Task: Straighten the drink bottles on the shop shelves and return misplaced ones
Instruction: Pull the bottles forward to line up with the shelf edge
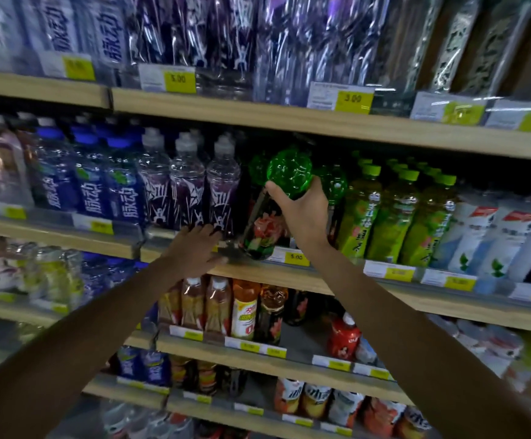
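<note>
My right hand (303, 213) grips a dark bottle (264, 232) with a round green faceted cap and a floral label. The bottle is tilted, its base near the front edge of the middle shelf (289, 277). My left hand (199, 248) rests with fingers spread at the shelf's front lip, touching the bottle's base. More green-capped bottles (333, 182) of the same kind stand behind it. Clear bottles with purple labels (188, 188) stand to the left, and green tea bottles (362, 210) to the right.
Blue-labelled bottles (89, 185) fill the left of the middle shelf, white ones (479, 236) the right. Shrink-wrapped packs (194, 36) sit on the shelf above. The shelf below holds tea bottles (216, 308), a red bottle (345, 337) and a gap between them. Yellow price tags (295, 258) line the edges.
</note>
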Available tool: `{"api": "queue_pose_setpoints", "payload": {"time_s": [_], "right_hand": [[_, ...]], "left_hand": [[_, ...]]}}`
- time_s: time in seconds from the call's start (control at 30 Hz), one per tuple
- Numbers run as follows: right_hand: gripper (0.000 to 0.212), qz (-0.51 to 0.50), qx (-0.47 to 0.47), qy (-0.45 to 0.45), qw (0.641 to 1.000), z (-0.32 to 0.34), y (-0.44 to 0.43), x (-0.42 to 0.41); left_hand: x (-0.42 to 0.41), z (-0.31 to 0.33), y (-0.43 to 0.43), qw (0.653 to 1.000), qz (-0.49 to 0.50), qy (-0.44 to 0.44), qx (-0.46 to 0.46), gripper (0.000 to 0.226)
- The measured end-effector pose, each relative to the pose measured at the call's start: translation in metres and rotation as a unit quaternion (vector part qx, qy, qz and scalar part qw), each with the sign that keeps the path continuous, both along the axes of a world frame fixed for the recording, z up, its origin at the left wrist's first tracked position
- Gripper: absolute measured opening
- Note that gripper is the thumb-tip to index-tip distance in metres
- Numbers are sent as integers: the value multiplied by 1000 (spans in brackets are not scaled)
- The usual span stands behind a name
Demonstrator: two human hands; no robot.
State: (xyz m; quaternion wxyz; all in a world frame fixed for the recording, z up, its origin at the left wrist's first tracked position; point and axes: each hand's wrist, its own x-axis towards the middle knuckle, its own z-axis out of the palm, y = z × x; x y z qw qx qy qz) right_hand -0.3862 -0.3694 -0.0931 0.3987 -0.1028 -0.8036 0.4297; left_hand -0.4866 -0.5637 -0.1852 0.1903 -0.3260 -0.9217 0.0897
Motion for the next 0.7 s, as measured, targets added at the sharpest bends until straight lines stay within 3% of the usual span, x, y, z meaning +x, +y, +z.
{"api": "queue_pose_setpoints", "payload": {"time_s": [0.13, 0.27, 0.53, 0.7], "right_hand": [[81, -17, -8, 40, 999, -8, -12, -13], [83, -2, -8, 56, 998, -5, -13, -21], [98, 4, 15, 10, 1000, -19, -19, -35], [95, -5, 32, -21, 999, -26, -25, -40]], "left_hand": [[-3, -5, -4, 999, 9, 22, -34, 77], [-5, -10, -4, 999, -8, 32, -2, 75], [-7, -14, -4, 999, -9, 32, 19, 75], [-6, -16, -4, 999, -4, 40, 21, 75]]}}
